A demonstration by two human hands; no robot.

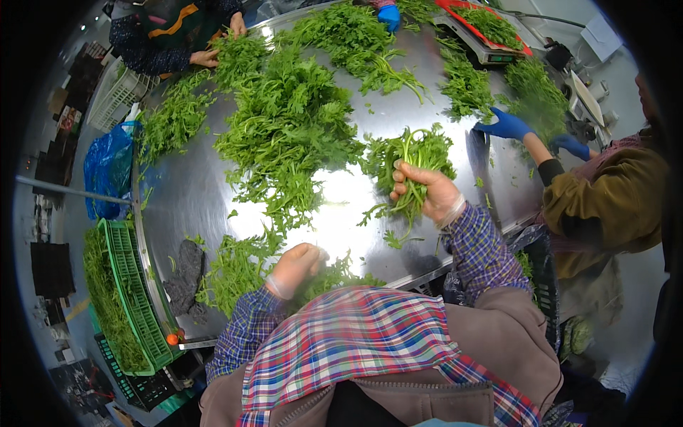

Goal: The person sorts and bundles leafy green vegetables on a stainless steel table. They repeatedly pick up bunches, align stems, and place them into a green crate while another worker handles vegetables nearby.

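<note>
In the head view my right hand (429, 189) is closed around the stems of a bunch of leafy greens (413, 152), held over the right part of the metal table, with some loose stems trailing below the fist. My left hand (299, 267) is near the table's front edge, its fingers curled; whether anything is pinched in them cannot be told. Beneath and beside it lie loose greens (232, 272). A large heap of the same leafy greens (291, 117) covers the middle of the table, beyond both hands.
Co-workers stand at the far left and right, one with blue gloves (504, 125). A scale (488, 53) holds a red tray (453, 6) of greens. A green crate (133, 299) and a blue bag (109, 168) flank the table's left edge (141, 229). A dark cloth (187, 277) lies front left.
</note>
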